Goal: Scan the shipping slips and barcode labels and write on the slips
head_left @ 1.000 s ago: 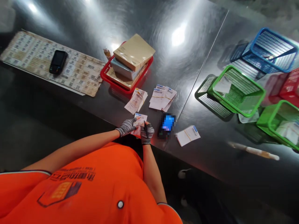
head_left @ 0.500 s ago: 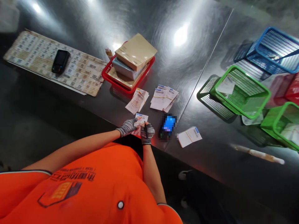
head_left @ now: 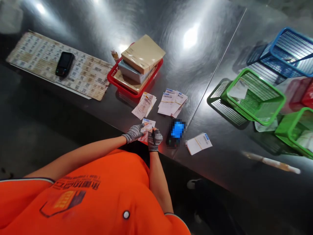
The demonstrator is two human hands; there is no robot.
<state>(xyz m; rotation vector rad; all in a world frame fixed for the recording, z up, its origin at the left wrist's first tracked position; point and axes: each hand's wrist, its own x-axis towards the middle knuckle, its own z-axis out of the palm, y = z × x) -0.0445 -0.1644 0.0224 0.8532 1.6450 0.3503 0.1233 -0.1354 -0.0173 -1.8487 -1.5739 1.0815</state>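
Note:
Both of my hands wear grey striped half-finger gloves. My left hand (head_left: 134,133) grips a printed paper slip (head_left: 149,123) with a blue top strip and a barcode, at the table's near edge. My right hand (head_left: 155,139) is closed around a black pen (head_left: 153,133), its tip over the same slip. The lower part of the slip is partly hidden by my fingers. Just beyond lie a small pile of slips with reddish marks (head_left: 143,107) and a fanned pile of barcode slips (head_left: 168,103). Right of my right hand is a pixelated handheld device (head_left: 177,132) with a blue screen.
A red basket (head_left: 117,86) carries stacked boxes. At left, a handheld scanner (head_left: 65,64) rests on a barcode-covered board (head_left: 84,73). A banded slip stack (head_left: 199,144), a tape-like stick (head_left: 274,162), green baskets (head_left: 259,119) and a blue basket (head_left: 276,45) are on the right.
The view has shifted very slightly. My hands stay at the slip with the pen held much as before.

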